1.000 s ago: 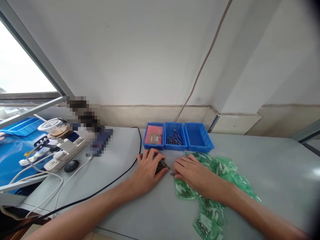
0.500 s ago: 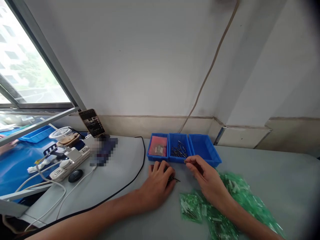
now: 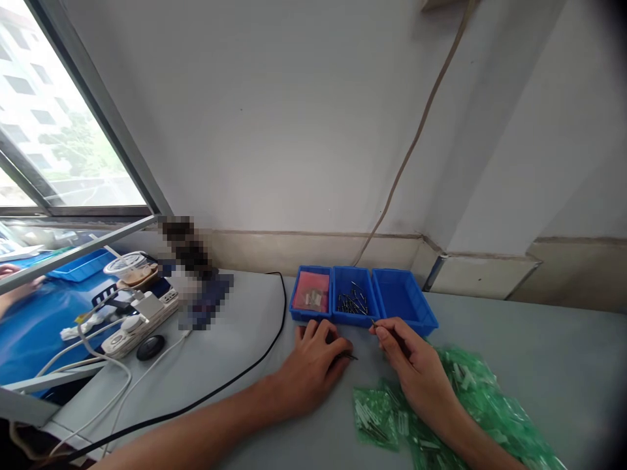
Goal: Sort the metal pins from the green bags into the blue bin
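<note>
Green packets (image 3: 376,419) are lying lower right, tabletop (image 3: 578,372) stretching to the right edge. At center, the left grip (image 3: 313,362) is clasping metal screws (image 3: 349,356); the right grip (image 3: 416,365) is pinching a small fastener (image 3: 374,323) near the blue trays' (image 3: 353,320) front edges.

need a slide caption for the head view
Left hand curled around screws, right hand pinching a small piece by three blue bins.

Three bins (image 3: 356,319) stand in a row behind the bags (image 3: 376,418), the middle one holding what look like screws (image 3: 353,302).
</note>
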A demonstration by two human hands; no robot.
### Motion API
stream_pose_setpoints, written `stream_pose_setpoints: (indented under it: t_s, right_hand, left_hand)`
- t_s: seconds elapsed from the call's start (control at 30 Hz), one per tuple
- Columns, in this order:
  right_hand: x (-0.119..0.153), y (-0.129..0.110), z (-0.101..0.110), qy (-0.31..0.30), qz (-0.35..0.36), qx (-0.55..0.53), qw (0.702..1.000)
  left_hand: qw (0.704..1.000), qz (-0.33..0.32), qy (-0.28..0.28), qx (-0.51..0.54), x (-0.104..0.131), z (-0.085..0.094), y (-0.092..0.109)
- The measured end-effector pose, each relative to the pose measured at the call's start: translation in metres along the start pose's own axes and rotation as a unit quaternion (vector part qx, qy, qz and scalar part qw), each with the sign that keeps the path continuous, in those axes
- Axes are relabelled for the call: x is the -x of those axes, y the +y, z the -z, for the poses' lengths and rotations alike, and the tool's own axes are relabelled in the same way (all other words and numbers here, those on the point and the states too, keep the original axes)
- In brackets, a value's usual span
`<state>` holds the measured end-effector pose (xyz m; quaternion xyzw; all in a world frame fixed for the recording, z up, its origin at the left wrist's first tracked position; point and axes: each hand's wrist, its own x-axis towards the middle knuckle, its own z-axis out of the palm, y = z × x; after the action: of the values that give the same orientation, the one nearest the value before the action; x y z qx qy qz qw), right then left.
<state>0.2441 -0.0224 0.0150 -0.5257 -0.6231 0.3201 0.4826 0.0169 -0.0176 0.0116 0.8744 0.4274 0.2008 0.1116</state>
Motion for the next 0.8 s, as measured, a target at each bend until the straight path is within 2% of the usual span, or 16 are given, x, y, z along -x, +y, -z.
stream_pose_setpoints:
  t_s: [0.4, 0.8]
  right_hand:
    - [0.0006, 0.0052, 0.0, -0.029, -0.01, 0.014, 0.999]
    - [0.0008, 0.0051, -0.0009, -0.032, -0.012, 0.007, 0.999]
  left_hand:
    - [1.0, 0.019, 0.001, 0.021, 0.0006, -0.001, -0.0009]
    - [1.0, 0.016, 0.002, 0.023, 0.001, -0.0015, -0.0003]
